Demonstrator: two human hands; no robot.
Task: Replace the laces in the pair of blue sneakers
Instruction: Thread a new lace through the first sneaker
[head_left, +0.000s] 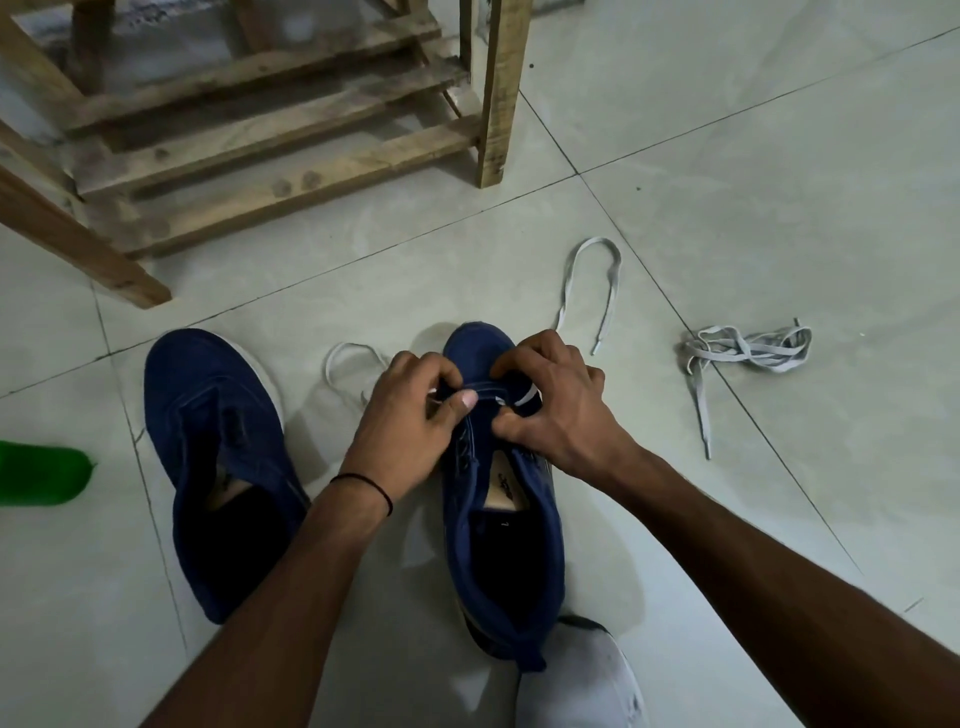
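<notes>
Two blue sneakers stand on the tiled floor, toes pointing away from me. The left sneaker (218, 447) has no lace in it. Both hands work on the right sneaker (498, 519) near its toe eyelets. My left hand (410, 421) pinches the left eyelet flap with curled fingers. My right hand (556, 410) pinches a white lace (527, 396) at the right eyelets. That lace runs out past the toe in a loop (597, 280) on the right and another loop (348, 364) on the left.
A bunched grey lace (748, 353) lies on the floor to the right. A wooden rack (291, 140) stands behind the shoes. A green object (41, 473) lies at the left edge. A white shoe toe (576, 675) shows at the bottom.
</notes>
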